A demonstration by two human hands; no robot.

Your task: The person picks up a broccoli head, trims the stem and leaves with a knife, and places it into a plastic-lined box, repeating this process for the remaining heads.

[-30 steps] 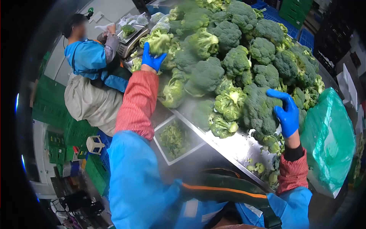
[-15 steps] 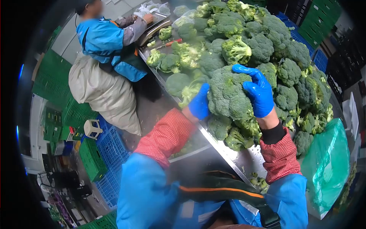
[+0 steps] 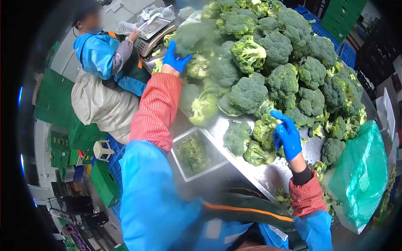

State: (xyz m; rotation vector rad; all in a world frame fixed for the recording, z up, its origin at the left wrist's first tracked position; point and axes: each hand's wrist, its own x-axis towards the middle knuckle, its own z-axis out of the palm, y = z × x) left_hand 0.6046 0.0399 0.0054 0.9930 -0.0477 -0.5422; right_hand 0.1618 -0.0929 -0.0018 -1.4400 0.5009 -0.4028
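My left hand [image 3: 176, 59], in a blue glove, reaches to the far left side of the steel table with thumb and fingers spread. Its fingertips are at the edge of a hazy broccoli head [image 3: 193, 38]. Closer in, my right hand [image 3: 288, 136], also gloved, hovers over the table with fingers apart and loosely bent. Beside its fingertips lie broccoli pieces with pale green stems [image 3: 264, 130]. A rounded broccoli head [image 3: 248, 93] rests between the two hands, at the front of the big heap [image 3: 289, 46].
A white-rimmed bin [image 3: 201, 173] with green trimmings sits under the table's near edge. A green plastic bag [image 3: 360, 178] hangs at the right. Back left, a co-worker in a blue smock [image 3: 98, 54] stands at a scale [image 3: 155, 39] with white netting. A white sack [image 3: 104, 108] is behind them.
The broccoli head held between both hands has left them. My left hand moved far up and left; my right hand dropped lower. A broccoli head now covers where the red-handled knife lay.
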